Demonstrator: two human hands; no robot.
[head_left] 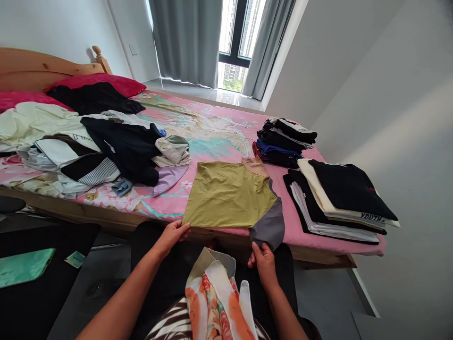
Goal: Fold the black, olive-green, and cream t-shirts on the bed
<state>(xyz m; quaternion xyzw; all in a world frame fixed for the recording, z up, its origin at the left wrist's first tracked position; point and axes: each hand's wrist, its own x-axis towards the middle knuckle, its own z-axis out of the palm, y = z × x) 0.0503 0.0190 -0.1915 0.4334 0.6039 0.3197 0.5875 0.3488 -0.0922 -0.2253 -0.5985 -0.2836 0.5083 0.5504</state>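
Observation:
An olive-yellow T-shirt with a grey sleeve and a pinkish sleeve lies spread sideways on the bed near its front edge. My left hand pinches the near left corner of its hem. At the near right, my right hand grips the end of the grey sleeve between thumb and fingers. The sleeve hangs slightly over the bed's edge. Part of the pinkish sleeve is tucked underneath or folded back at the far side.
A loose heap of clothes covers the left of the bed. Folded clothes stand in two stacks on the right, one farther and one nearer. A green phone lies on a black surface at lower left.

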